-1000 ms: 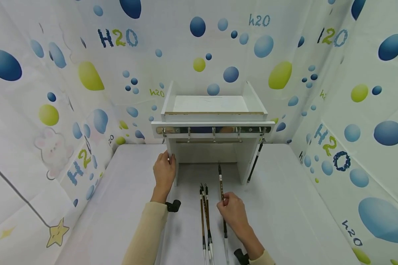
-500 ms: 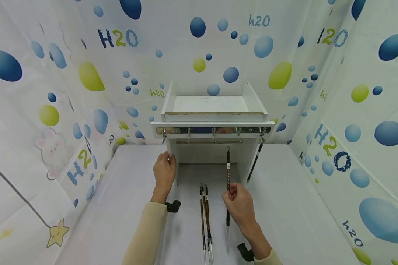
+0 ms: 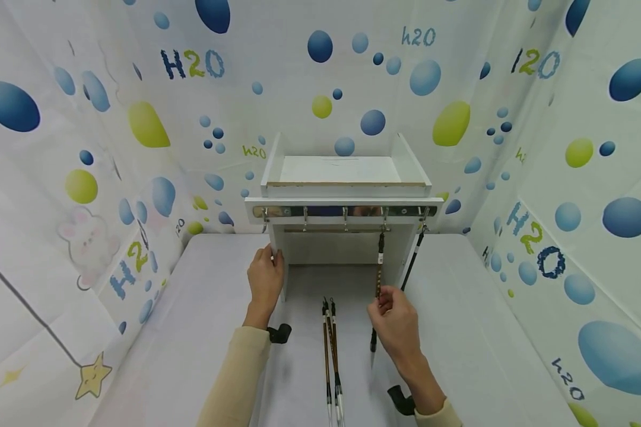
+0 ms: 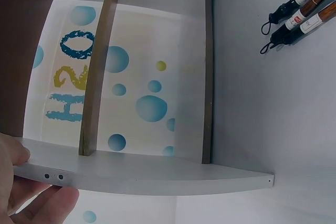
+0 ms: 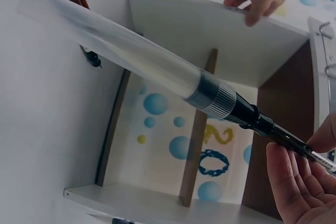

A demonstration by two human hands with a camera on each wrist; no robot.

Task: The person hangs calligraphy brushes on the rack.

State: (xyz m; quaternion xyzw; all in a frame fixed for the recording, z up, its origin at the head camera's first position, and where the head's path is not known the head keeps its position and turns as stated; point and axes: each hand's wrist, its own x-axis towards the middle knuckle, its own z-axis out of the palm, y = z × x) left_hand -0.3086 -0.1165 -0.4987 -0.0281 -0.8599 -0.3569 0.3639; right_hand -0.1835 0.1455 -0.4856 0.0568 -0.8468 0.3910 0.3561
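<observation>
The right hand's [image 3: 397, 320] brush [image 3: 378, 279] mixes finishes: a bamboo-like shaft, a glossy black collar [image 5: 243, 109] with a finely ribbed band [image 5: 222, 101], and a smooth, translucent plastic cap [image 5: 115, 44]. Near the desk's [image 3: 192, 332] far edge, the rack [image 3: 347, 191] is smooth white board, with raw brown edges on its slats [image 4: 97, 66] and a dark brown panel [image 4: 23, 51] beneath. Its rail [image 3: 326, 211] is polished, mirror-like metal, carrying shiny metal hooks [image 3: 345, 219]. Well in from the desk's left edge, three brushes [image 3: 335, 356] have wood-like brown shafts with paper-like labels [image 4: 311, 23]. The desk looks matt white; the printed curtain [image 3: 278, 59] beyond its far edge is creased cloth, the left sleeve [image 3: 235, 379] soft cream fabric
</observation>
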